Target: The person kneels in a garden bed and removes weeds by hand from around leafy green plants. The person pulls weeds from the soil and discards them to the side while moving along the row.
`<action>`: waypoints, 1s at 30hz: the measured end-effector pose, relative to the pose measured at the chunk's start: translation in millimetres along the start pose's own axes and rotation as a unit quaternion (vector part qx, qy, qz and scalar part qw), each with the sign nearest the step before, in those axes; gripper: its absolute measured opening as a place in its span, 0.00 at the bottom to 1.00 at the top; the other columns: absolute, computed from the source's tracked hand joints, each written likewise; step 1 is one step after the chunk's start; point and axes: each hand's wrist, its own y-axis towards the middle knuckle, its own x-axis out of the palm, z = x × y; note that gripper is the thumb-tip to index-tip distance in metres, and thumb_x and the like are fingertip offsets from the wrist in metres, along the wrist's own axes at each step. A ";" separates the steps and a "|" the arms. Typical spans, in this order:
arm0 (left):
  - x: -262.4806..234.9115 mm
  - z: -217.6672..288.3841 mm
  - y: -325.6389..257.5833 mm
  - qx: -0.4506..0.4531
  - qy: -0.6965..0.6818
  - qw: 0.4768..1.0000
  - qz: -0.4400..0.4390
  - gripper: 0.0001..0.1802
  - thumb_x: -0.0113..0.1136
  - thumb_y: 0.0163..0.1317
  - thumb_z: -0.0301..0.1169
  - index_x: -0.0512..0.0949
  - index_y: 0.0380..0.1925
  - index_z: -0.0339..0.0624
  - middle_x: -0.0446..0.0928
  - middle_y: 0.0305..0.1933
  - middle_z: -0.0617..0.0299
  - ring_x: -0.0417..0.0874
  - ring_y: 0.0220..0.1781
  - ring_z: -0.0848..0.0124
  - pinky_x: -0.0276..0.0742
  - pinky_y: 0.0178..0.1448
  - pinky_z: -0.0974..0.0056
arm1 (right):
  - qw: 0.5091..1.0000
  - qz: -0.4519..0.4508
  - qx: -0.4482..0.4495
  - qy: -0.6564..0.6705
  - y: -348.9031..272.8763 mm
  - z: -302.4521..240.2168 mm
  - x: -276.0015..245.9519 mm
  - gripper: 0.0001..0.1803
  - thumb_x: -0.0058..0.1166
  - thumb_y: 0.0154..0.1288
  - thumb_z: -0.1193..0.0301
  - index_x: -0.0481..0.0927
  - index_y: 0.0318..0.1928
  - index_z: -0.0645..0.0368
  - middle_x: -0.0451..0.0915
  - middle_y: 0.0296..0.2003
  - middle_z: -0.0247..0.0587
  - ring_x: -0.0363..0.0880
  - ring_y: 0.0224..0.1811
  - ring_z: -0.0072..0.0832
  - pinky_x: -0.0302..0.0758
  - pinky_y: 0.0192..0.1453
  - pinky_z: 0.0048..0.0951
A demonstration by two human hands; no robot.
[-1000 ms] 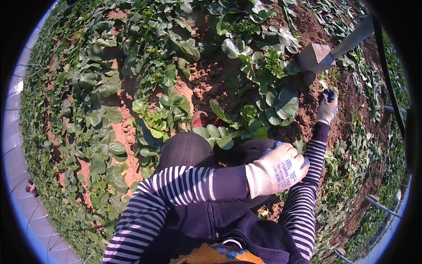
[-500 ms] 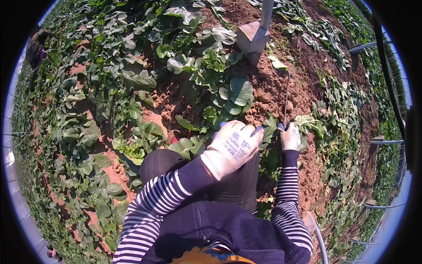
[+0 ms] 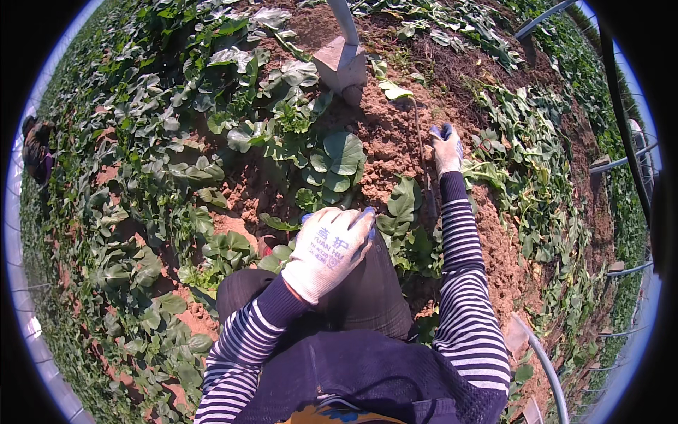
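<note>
Right hand (image 3: 447, 147) grip around thin straight stem (image 3: 419, 134), crumbly soil (image 3: 381, 134).

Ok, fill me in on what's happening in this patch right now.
A person in a striped top crouches among low leafy plants on reddish soil. The gloved right hand is stretched forward, gripping a thin dark stem or stick that stands in the bare soil. The gloved left hand rests over the knee, holding nothing that can be seen. A hoe blade sits in the dirt ahead. Another person works at the far left.
</note>
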 end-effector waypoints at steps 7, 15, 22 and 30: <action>-18.4 -2.1 -0.3 -0.029 -0.004 0.999 -0.018 0.23 0.66 0.51 0.32 0.76 0.49 0.42 0.78 0.45 0.58 0.80 0.46 0.60 0.74 0.54 0.56 | 0.985 0.040 0.127 -0.112 86.9 -18.2 28.4 0.37 0.58 0.60 0.53 0.66 0.61 0.68 0.77 0.50 0.62 0.78 0.54 0.48 0.72 0.58 0.42; -25.1 -1.1 4.6 -0.012 -0.022 0.999 -0.036 0.22 0.66 0.51 0.33 0.77 0.47 0.41 0.78 0.45 0.56 0.79 0.47 0.58 0.75 0.55 0.55 | 0.972 -0.055 0.032 -0.225 95.4 -5.7 37.2 0.17 0.50 0.65 0.60 0.80 0.48 0.56 0.81 0.46 0.50 0.78 0.51 0.45 0.73 0.53 0.41; -17.6 -3.9 4.4 -0.012 -0.008 1.000 -0.025 0.21 0.67 0.51 0.33 0.77 0.47 0.42 0.78 0.45 0.57 0.79 0.46 0.59 0.76 0.53 0.56 | 0.974 -0.033 0.039 -0.221 87.9 -9.9 27.9 0.15 0.50 0.65 0.64 0.79 0.48 0.54 0.81 0.46 0.49 0.78 0.51 0.45 0.73 0.54 0.43; -12.0 -1.0 7.3 -0.003 -0.007 1.000 -0.020 0.22 0.67 0.50 0.32 0.77 0.47 0.42 0.78 0.45 0.58 0.79 0.46 0.60 0.76 0.52 0.56 | 0.958 -0.130 0.101 0.233 102.0 7.7 16.4 0.07 0.53 0.62 0.71 0.80 0.39 0.59 0.83 0.27 0.42 0.82 0.28 0.31 0.78 0.31 0.33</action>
